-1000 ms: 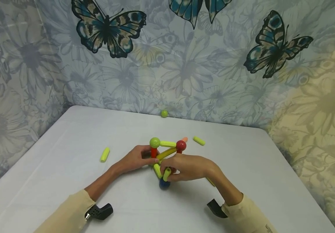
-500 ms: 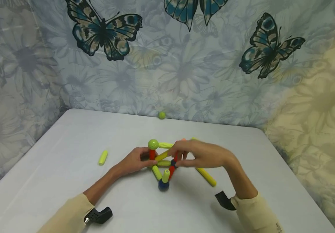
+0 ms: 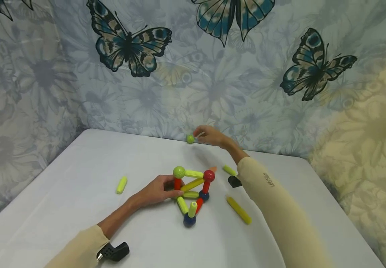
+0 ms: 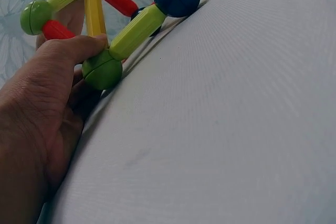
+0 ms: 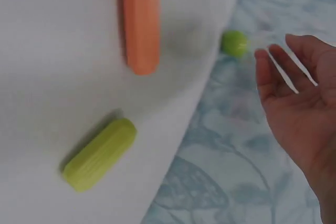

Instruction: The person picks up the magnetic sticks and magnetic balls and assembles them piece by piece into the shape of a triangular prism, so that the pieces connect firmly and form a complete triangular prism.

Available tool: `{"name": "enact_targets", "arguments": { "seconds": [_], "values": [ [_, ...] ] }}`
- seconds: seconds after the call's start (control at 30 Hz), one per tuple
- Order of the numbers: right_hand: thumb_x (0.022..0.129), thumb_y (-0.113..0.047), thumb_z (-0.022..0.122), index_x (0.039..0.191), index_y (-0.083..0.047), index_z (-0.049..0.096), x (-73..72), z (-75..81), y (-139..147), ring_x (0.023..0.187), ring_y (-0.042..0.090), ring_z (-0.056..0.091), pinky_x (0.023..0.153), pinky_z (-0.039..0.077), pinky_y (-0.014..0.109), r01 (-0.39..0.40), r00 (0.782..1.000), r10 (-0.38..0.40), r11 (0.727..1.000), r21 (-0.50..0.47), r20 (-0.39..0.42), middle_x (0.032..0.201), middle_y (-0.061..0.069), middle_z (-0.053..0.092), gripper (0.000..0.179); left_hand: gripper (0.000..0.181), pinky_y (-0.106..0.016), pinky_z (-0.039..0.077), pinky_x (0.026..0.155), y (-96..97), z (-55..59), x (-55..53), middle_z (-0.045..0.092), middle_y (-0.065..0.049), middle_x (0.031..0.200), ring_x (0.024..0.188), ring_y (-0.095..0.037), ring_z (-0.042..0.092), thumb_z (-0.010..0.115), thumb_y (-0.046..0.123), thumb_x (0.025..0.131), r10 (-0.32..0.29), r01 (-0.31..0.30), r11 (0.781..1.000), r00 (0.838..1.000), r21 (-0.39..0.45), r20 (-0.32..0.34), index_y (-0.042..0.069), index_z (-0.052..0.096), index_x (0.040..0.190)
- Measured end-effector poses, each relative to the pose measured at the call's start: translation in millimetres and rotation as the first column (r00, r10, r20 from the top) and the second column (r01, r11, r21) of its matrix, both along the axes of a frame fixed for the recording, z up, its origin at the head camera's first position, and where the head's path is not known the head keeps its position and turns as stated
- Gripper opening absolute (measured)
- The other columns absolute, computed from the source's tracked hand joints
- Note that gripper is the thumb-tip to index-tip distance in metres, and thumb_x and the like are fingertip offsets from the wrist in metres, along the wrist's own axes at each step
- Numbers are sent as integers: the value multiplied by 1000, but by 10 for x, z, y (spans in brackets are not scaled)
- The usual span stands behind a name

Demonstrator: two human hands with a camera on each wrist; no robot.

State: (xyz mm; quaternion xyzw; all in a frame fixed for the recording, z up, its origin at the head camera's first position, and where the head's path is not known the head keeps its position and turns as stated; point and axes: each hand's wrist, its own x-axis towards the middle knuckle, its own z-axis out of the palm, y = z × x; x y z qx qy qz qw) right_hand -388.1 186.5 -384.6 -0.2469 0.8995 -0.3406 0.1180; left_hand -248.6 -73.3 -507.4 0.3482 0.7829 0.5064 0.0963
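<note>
1. Step: fetching a piece. Right hand (image 3: 209, 136), fingers spread and grasping nothing, is just beside the green ball (image 3: 190, 139) at the surface's (image 3: 79, 178) far edge.
2. Left hand (image 3: 156, 190) grips the rod-and-ball structure (image 3: 191, 190) mid-surface.
3. Next move, as judged: pinch the ball without nudging it away.

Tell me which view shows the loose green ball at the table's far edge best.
The right wrist view: the green ball sits close and unblocked, just beyond the right hand, whose fingers are open. The head view shows it small and far. The left wrist view misses it.

ball (image 3: 190, 139) at table's (image 3: 79, 208) far edge, behind the rod structure (image 3: 191, 190).
</note>
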Motion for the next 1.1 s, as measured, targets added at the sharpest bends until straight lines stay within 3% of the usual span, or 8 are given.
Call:
{"name": "enact_targets", "arguments": {
  "seconds": [0.1, 0.2, 0.3, 0.4, 0.57, 0.83, 0.97, 1.1],
  "values": [
    [100, 4, 55, 147, 6, 45, -80, -208, -51, 148, 44, 44, 122, 39, 55, -8, 996, 22, 988, 157, -90, 156, 27, 45, 48, 26, -24, 52, 96, 34, -12, 38, 72, -5, 114, 104, -14, 63, 71, 25, 100, -13, 13, 1000, 1000, 3, 16, 11, 69, 122],
    [95, 9, 58, 152, 1, 43, -71, -340, -25, 151, 44, 39, 124, 34, 58, -7, 981, 67, 950, 313, -181, 159, 25, 41, 59, 27, -24, 52, 97, 87, -24, 70, 72, -7, 115, 104, -13, 63, 70, 25, 100, -29, 29, 1000, 999, 12, 29, 10, 68, 122],
    [93, 8, 63, 154, -5, 45, -44, -419, 11, 144, 46, 42, 119, 38, 60, 34, 975, 45, 936, 351, -216, 154, 29, 39, 64, 27, -23, 52, 97, 115, -25, 95, 73, -7, 116, 105, -14, 63, 70, 24, 100, -33, 32, 999, 999, 21, 35, 10, 69, 123],
    [93, 4, 66, 145, -7, 57, -39, -445, 20, 130, 42, 47, 111, 42, 56, 62, 973, 24, 932, 357, -230, 141, 28, 45, 54, 25, -23, 52, 97, 99, -11, 85, 73, -4, 115, 105, -14, 64, 71, 23, 99, -18, 17, 1000, 999, 9, 31, 12, 69, 122],
    [92, 4, 65, 118, -1, 75, -63, -418, -8, 111, 30, 60, 103, 50, 44, -1, 973, 98, 905, 425, -207, 125, 19, 71, 29, 26, -23, 52, 98, 43, 11, 44, 73, -5, 115, 105, -13, 64, 71, 24, 99, -6, 6, 1000, 1000, 0, 14, 12, 69, 122],
    [92, 3, 69, 129, 5, 66, 20, -354, -8, 112, 31, 61, 99, 53, 44, 27, 976, 51, 938, 347, -214, 129, 22, 67, 37, 27, -23, 51, 99, 12, 20, 27, 73, -6, 116, 105, -13, 63, 71, 25, 100, 9, -9, 1000, 1000, -4, 20, 11, 69, 123],
    [93, 0, 70, 133, 6, 61, 210, -228, 81, 105, 31, 65, 92, 56, 41, 45, 965, 22, 967, 251, -260, 123, 24, 68, 41, 29, -24, 51, 98, 14, 8, 15, 73, -5, 116, 105, -14, 63, 71, 26, 99, 2, -2, 1000, 1000, -4, 19, 12, 69, 124],
    [96, -9, 72, 131, 4, 58, 518, 10, 174, 88, 26, 67, 78, 56, 35, 52, 948, -9, 990, 129, -317, 107, 21, 70, 40, 28, -25, 51, 99, -18, -7, 7, 73, -4, 116, 106, -14, 63, 72, 26, 99, 10, -10, 1000, 1000, -9, 8, 13, 69, 124]
  ]
}}
